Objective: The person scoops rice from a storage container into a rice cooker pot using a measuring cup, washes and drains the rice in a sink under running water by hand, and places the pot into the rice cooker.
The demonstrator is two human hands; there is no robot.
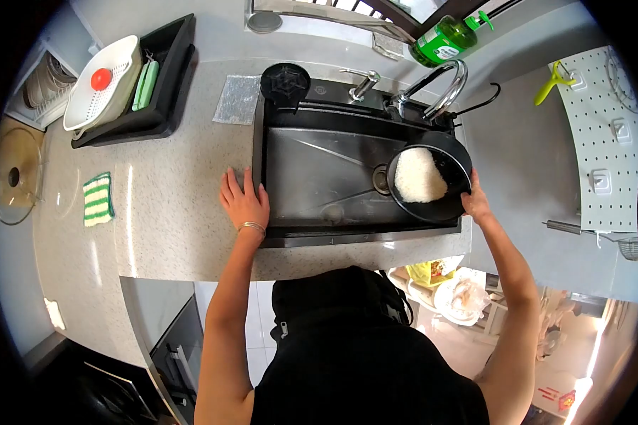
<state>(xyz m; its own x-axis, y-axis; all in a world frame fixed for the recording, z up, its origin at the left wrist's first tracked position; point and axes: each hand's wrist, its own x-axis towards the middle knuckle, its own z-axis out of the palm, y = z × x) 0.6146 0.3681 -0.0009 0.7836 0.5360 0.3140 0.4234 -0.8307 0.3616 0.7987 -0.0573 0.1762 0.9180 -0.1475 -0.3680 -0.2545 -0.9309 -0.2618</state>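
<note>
My right hand point(477, 198) grips the right edge of a dark round pot point(455, 152), fingers partly hidden against its side. White rice point(420, 176) lies in the pot, which tilts toward the left over the right end of the black sink point(319, 170). The drain point(381, 178) shows just left of the pot. My left hand point(245, 202) rests flat on the speckled counter by the sink's left edge, fingers spread, holding nothing. The chrome faucet point(446, 92) arches behind the pot; I see no water running from it.
Behind the sink stands a green soap bottle point(446, 42). A black drying tray point(181, 78) holds a white colander point(106, 78) at back left. A striped cloth point(98, 200) lies on the left counter. A white pegboard point(602, 142) hangs at right.
</note>
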